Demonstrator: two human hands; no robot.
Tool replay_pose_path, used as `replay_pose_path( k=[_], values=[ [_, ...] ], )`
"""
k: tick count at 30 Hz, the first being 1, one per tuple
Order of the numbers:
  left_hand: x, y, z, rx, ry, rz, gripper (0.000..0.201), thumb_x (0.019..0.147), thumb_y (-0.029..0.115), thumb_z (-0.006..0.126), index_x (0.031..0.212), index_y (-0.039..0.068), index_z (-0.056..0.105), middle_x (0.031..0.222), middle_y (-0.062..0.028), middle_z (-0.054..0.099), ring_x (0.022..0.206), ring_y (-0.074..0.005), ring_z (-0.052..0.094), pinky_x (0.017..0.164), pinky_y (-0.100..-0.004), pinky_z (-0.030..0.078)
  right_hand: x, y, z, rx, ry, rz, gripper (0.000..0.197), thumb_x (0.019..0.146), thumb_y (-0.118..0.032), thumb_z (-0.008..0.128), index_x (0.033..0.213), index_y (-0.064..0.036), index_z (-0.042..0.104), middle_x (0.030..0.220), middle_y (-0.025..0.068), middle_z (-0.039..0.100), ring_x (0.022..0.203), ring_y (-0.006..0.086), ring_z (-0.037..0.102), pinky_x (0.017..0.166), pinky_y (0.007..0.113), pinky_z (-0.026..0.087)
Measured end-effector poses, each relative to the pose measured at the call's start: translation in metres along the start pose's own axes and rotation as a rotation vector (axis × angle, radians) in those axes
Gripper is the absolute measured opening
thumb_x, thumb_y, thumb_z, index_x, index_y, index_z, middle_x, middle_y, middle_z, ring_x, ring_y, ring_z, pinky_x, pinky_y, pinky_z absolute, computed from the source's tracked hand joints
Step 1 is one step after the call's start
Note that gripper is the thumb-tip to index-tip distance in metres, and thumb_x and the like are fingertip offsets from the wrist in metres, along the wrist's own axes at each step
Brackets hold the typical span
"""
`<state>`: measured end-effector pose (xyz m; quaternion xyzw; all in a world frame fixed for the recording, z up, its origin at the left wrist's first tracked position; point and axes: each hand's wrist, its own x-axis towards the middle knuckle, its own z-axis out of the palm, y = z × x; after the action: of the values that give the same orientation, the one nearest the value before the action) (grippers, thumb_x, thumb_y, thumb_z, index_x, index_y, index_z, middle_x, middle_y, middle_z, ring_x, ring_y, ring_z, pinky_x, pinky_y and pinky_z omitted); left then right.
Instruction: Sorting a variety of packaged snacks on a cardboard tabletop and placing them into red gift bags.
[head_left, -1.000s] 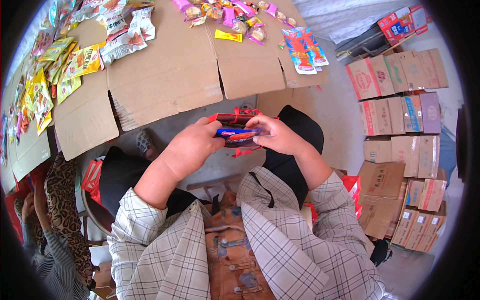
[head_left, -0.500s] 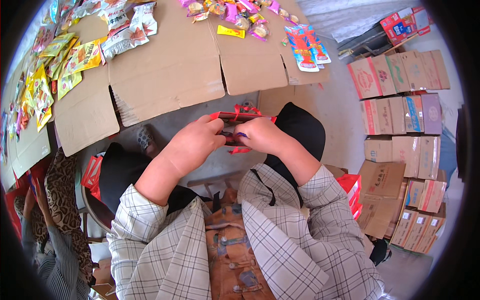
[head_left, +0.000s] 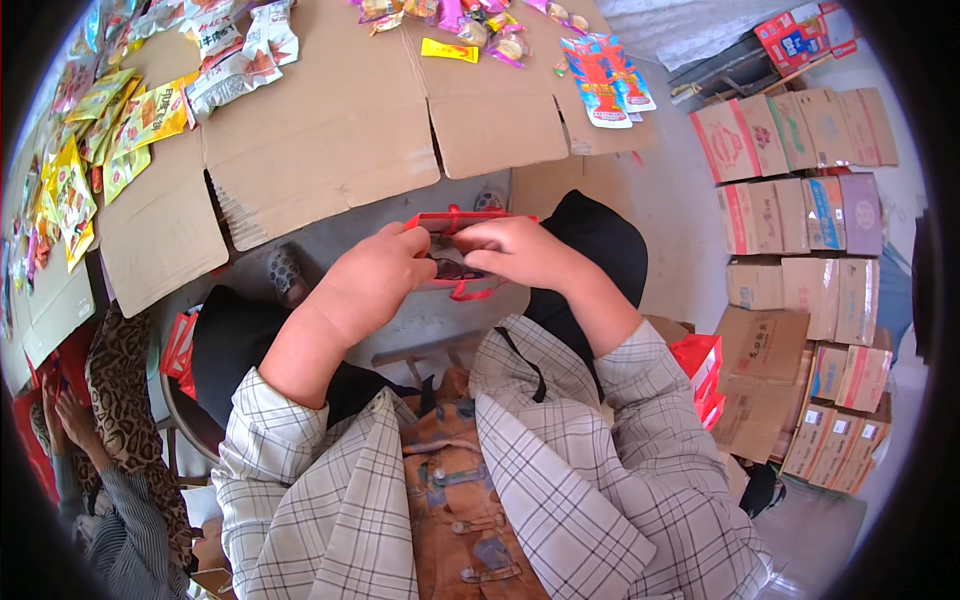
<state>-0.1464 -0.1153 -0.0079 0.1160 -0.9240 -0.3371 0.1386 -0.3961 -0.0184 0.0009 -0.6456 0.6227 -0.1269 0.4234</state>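
A red paper gift bag (head_left: 500,217) with red ribbon handles is held in front of me, below the table's near edge, its mouth facing up. My left hand (head_left: 395,262) is closed on the bag's left side, fingers gripping its rim. My right hand (head_left: 515,252) reaches over the mouth from the right, fingers stretched toward the inside and apart from the thumb; the fingertips are partly hidden. Some dark and pale contents show between my hands, too small to name.
Flattened cardboard (head_left: 330,150) covers the table, bearing yellow snack packets (head_left: 150,115), white-and-brown packets (head_left: 235,75), a yellow wrapped bar (head_left: 449,50) and blue-and-red pouches (head_left: 600,85). Cartons (head_left: 810,220) are stacked right. Another person's hands (head_left: 75,420) show at lower left.
My right hand has opened, and the small purple thing at its fingers is out of sight. The bag has shifted slightly left, its mouth showing wider. The other person's hands have moved.
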Motion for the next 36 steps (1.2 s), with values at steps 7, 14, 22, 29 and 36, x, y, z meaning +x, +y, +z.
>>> replay_pose_path(
  k=[7, 14, 22, 29, 36],
  values=[
    [0.001, 0.000, -0.001, 0.063, -0.037, 0.024, 0.008, 0.078, 0.000, 0.065, 0.084, 0.005, 0.066, 0.098, -0.0110, 0.060, 0.096, -0.0335, 0.058, 0.081, -0.0423, 0.052, -0.047, 0.050, 0.012, -0.591, 0.106, -0.268, 0.023, 0.076, -0.023, 0.081, 0.094, -0.0134, 0.070, 0.093, 0.0033, 0.070, 0.104, 0.0241, 0.065, 0.114, 0.053, 0.032],
    [-0.004, -0.020, 0.018, 0.117, -0.137, -0.048, 0.005, 0.077, 0.002, 0.067, 0.080, 0.006, 0.068, 0.096, -0.0115, 0.062, 0.096, -0.0343, 0.060, 0.081, -0.0444, 0.052, -0.043, 0.080, 0.056, -0.485, 0.129, -0.279, 0.012, 0.081, -0.019, 0.071, 0.078, -0.0077, 0.068, 0.081, 0.0112, 0.069, 0.086, 0.0338, 0.067, 0.074, 0.047, 0.054],
    [0.003, -0.024, 0.008, 0.013, -0.246, -0.177, 0.032, 0.075, -0.001, 0.071, 0.105, 0.009, 0.076, 0.118, -0.0125, 0.069, 0.109, -0.0361, 0.065, 0.091, -0.0412, 0.055, -0.066, 0.047, 0.033, -0.499, 0.243, -0.329, 0.013, 0.085, -0.017, 0.064, 0.076, -0.0075, 0.065, 0.077, 0.0096, 0.067, 0.083, 0.0308, 0.065, 0.072, 0.044, 0.054],
    [0.002, -0.011, -0.014, -0.947, 0.233, -0.076, 0.037, 0.097, 0.031, 0.069, 0.119, 0.001, 0.073, 0.146, -0.0170, 0.057, 0.135, -0.0279, 0.054, 0.114, -0.0422, 0.041, -0.143, -0.008, -0.028, -0.716, 0.457, -0.263, 0.010, 0.079, -0.015, 0.064, 0.074, -0.0092, 0.059, 0.074, 0.0055, 0.063, 0.081, 0.0279, 0.063, 0.069, 0.041, 0.053],
    [0.010, -0.013, -0.008, -0.879, 0.083, -0.226, 0.037, 0.101, 0.030, 0.065, 0.123, 0.000, 0.069, 0.120, -0.0066, 0.067, 0.110, -0.0177, 0.061, 0.101, -0.0335, 0.046, -0.301, -0.019, -0.107, -0.676, 0.928, 0.218, 0.016, 0.091, -0.018, 0.069, 0.098, -0.0043, 0.069, 0.092, 0.0146, 0.066, 0.092, 0.0338, 0.065, 0.081, 0.043, 0.054]
  ],
)
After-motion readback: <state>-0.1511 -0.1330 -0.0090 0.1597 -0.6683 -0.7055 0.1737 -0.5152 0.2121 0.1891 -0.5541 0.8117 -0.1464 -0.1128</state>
